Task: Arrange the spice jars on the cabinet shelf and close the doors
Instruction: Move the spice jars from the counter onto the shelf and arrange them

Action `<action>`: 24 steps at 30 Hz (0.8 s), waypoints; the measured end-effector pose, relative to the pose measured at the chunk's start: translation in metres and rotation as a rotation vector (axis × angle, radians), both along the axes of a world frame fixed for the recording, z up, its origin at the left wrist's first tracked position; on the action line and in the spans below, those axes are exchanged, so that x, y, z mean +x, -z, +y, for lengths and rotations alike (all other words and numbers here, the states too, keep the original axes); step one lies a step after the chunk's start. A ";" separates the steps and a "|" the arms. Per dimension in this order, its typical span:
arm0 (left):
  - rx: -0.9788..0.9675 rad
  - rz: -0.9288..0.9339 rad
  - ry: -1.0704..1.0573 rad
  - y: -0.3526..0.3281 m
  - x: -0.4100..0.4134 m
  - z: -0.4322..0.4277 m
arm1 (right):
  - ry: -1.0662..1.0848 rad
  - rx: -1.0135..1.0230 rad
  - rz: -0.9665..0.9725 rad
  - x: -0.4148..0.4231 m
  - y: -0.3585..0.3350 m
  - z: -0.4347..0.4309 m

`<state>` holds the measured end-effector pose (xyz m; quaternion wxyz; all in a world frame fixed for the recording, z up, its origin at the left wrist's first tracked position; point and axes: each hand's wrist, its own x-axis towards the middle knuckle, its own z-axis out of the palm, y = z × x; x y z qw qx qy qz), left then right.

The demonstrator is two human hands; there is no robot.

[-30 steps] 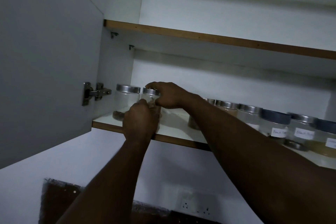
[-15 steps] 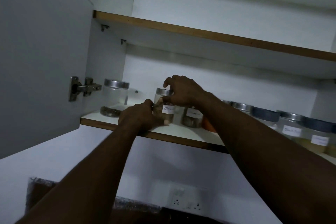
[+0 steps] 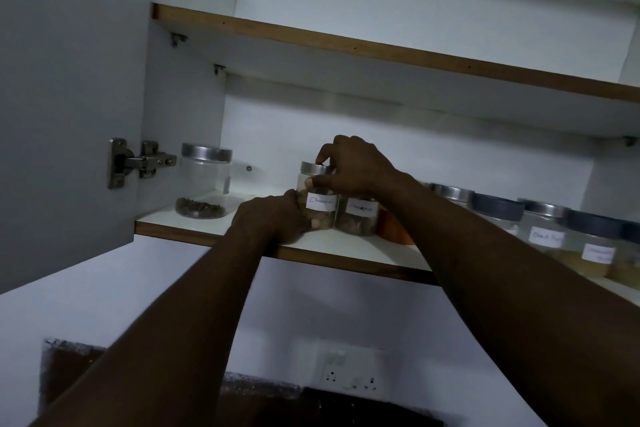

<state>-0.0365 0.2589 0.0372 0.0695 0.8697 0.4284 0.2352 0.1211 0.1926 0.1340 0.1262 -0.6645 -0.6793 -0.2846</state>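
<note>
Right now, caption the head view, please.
Left hand and right hand grip a silver-lidded clear labelled jar on the white cabinet shelf.

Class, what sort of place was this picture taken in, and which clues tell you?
Probably a home kitchen: labelled spice jars line a cabinet shelf, and a wall socket sits below.

The jar (image 3: 320, 206) between my left hand (image 3: 273, 218) and right hand (image 3: 358, 166) has a clear, glossy body, glass or plastic I cannot tell. It has a brushed metal lid (image 3: 313, 168) and a matt white paper label (image 3: 321, 202). The shelf (image 3: 346, 246) under my left hand is smooth white laminate with a brown wood-look edge. Left of that hand, the lone jar (image 3: 204, 184) has a dull silver lid, and the hinge (image 3: 138, 161) beyond it is shiny metal. Right of my right arm, the dark lid (image 3: 498, 207) looks matt.
</note>
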 end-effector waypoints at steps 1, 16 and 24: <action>0.000 0.011 0.002 0.000 0.000 0.001 | 0.003 0.002 0.000 0.000 0.001 0.000; 0.415 -0.325 -0.299 0.012 -0.015 -0.028 | -0.147 0.094 0.285 -0.058 -0.006 0.006; 0.350 -0.304 -0.262 0.015 -0.016 -0.028 | -0.349 -0.192 0.140 -0.151 -0.003 0.043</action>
